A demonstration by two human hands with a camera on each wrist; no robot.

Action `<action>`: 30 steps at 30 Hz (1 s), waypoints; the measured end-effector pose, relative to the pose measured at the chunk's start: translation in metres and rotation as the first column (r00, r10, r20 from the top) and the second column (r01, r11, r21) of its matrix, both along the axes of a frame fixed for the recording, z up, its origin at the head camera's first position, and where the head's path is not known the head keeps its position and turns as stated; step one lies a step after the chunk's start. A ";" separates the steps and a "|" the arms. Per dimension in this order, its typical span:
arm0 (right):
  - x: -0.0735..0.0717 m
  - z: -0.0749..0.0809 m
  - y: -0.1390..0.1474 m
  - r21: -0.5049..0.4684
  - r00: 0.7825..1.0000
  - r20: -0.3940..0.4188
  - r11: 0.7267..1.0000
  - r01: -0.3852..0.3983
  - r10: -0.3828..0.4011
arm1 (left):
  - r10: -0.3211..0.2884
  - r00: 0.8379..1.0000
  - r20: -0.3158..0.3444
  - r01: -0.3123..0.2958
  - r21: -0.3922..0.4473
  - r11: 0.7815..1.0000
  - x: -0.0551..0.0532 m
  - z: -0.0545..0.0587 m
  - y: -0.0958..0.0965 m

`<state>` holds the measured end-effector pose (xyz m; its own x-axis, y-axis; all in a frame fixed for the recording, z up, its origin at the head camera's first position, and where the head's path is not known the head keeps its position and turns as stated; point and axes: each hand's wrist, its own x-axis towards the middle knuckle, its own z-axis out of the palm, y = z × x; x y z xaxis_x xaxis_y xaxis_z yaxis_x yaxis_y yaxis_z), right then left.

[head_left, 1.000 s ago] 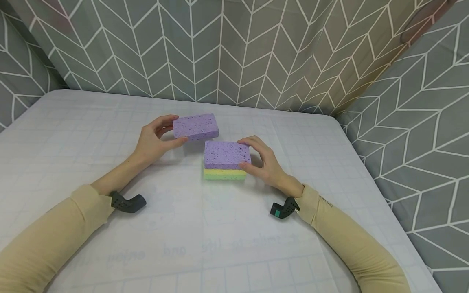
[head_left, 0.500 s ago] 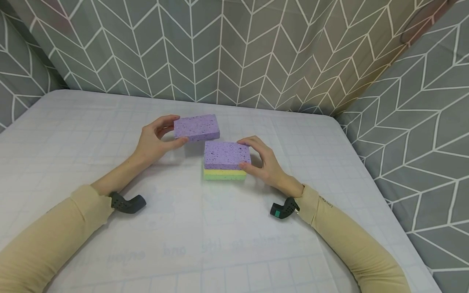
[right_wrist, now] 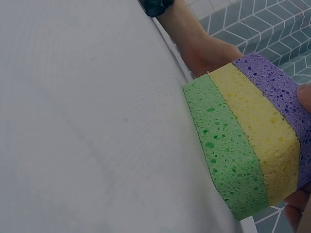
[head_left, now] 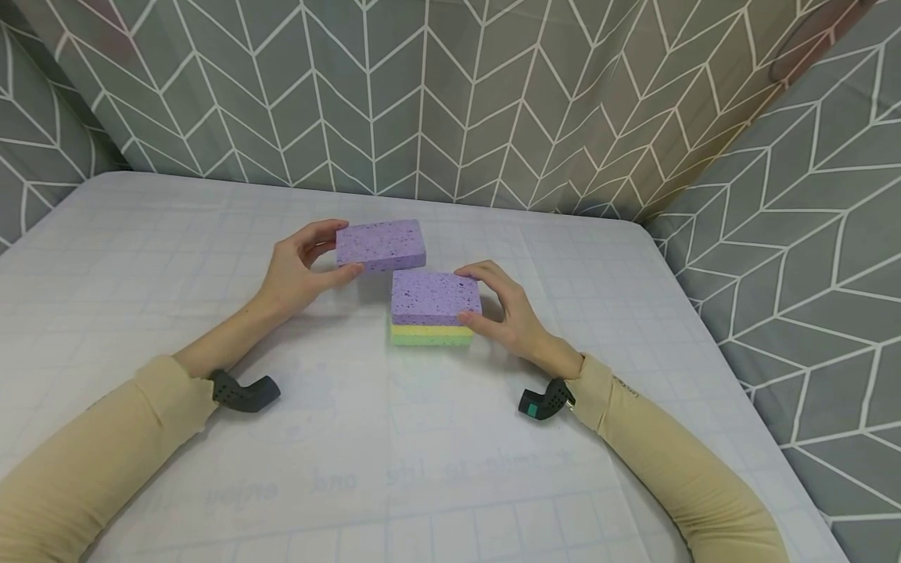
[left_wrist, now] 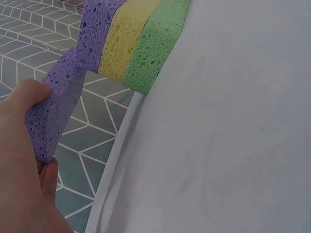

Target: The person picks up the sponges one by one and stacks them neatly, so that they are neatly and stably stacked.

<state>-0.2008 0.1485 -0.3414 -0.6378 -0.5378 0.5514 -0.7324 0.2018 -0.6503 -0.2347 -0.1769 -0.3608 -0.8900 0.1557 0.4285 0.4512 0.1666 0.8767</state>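
Observation:
Three sponges are stacked on the table: a green sponge [head_left: 431,341] at the bottom, a yellow sponge [head_left: 431,331] in the middle and a purple sponge [head_left: 435,297] on top. My right hand [head_left: 508,313] pinches the top purple sponge at its right end, thumb in front and fingers behind. Behind the stack and to its left, my left hand [head_left: 299,266] holds a second purple sponge [head_left: 380,244] by its left end, raised above the table. In the left wrist view this held purple sponge [left_wrist: 57,104] appears close to the stack's upper corner; I cannot tell whether they touch.
A white cloth with faint lines and lettering covers the table [head_left: 394,438]. Grey curtains [head_left: 436,94] with white chevron lines hang behind and at both sides. A dark wrist camera [head_left: 246,392] sits on the left wrist, another dark wrist camera [head_left: 545,399] on the right.
My left hand and its purple sponge have shifted very slightly to the right. The right hand and the stack look the same.

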 end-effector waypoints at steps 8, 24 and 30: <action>-0.016 -0.022 0.006 -0.008 1.000 -0.024 1.000 -0.001 0.001 | 0.003 1.000 -0.018 -0.003 -0.005 1.000 0.002 0.003 0.003; -0.024 -0.032 0.009 0.005 0.999 -0.032 1.000 0.015 -0.015 | 0.019 1.000 -0.022 -0.018 0.059 0.998 0.005 0.006 0.006; -0.025 -0.033 0.009 -0.010 0.999 -0.035 1.000 0.001 -0.001 | -0.010 1.000 -0.028 0.012 0.082 0.997 0.008 0.007 0.012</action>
<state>-0.2256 0.1575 -0.3746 -0.6183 -0.5316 0.5788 -0.7548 0.1965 -0.6258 -0.2268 -0.1652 -0.3542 -0.8764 0.1287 0.4642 0.4764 0.0898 0.8746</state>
